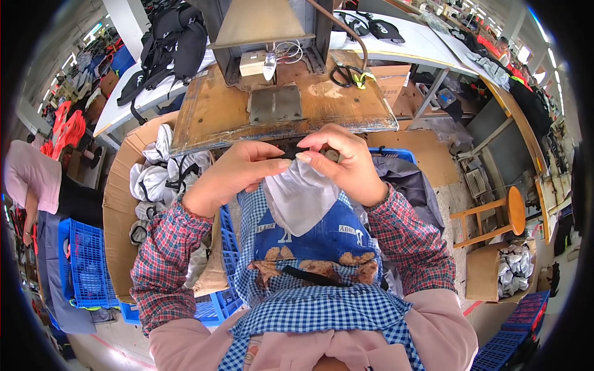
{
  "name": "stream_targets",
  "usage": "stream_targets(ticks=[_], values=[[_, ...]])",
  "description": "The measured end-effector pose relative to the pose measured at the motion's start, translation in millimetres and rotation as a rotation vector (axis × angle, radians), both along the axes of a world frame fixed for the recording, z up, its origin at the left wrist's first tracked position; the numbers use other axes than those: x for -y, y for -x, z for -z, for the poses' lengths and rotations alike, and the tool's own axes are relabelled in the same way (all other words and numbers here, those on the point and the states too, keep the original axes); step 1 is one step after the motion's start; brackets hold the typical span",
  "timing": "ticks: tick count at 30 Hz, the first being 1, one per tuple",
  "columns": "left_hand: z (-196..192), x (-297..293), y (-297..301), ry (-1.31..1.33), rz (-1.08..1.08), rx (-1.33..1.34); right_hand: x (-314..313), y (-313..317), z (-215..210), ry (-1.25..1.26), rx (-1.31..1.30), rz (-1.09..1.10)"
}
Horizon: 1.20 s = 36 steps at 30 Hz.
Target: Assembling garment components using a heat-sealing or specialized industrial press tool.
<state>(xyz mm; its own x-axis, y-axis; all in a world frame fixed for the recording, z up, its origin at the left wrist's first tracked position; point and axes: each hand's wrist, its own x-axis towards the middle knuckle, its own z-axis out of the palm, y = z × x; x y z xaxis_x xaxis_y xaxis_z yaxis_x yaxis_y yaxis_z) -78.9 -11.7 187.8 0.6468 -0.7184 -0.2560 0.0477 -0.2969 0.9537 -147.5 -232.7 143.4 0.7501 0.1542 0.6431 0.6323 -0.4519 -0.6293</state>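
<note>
A thin white fabric piece (303, 195) hangs from my fingertips, over the front of my blue apron. Along its top edge a small dark part shows between my two hands; I cannot make out its kind. My left hand (238, 173) pinches the fabric's upper left edge between thumb and fingers. On the other side my right hand (346, 164) pinches the upper right edge, thumb below and fingers above. Both hands are just in front of the near edge of a wooden worktable (204, 114).
A machine (263, 28) with a metal tip stands over a metal plate (275, 103). Left is a cardboard box (120, 191) of white pieces, with a blue crate (90, 260) beyond. Right are a wooden stool (515, 210) and another box (482, 272). A person (34, 179) stands far left.
</note>
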Motion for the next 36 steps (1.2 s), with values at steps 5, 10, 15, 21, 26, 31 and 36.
stream_targets(ticks=[5, 10, 15, 21, 26, 31, 36], values=[[1, 2, -4, -0.041, 0.052, 0.053, -4, -7, 2, 0.074, -0.020, 0.027], [-3, 4, -8, -0.044, 0.049, 0.038, -4, -15, 18, -0.394, -0.288, -0.091], [-2, 9, -17, -0.007, 0.050, 0.125, -3, -22, 17, -0.499, -0.373, -0.131], [-6, 17, -13, 0.041, 0.102, 0.209, -8, -33, 27, -0.489, -0.367, -0.109], [14, 19, -26, 0.019, 0.117, 0.192, -14, -44, 37, -0.463, -0.317, -0.051], [24, 13, -48, -0.033, 0.071, 0.241, -17, -55, 46, -0.502, -0.362, -0.075], [22, 13, -84, -0.218, 0.076, 0.494, -23, -82, 49, -0.562, -0.427, -0.089]])
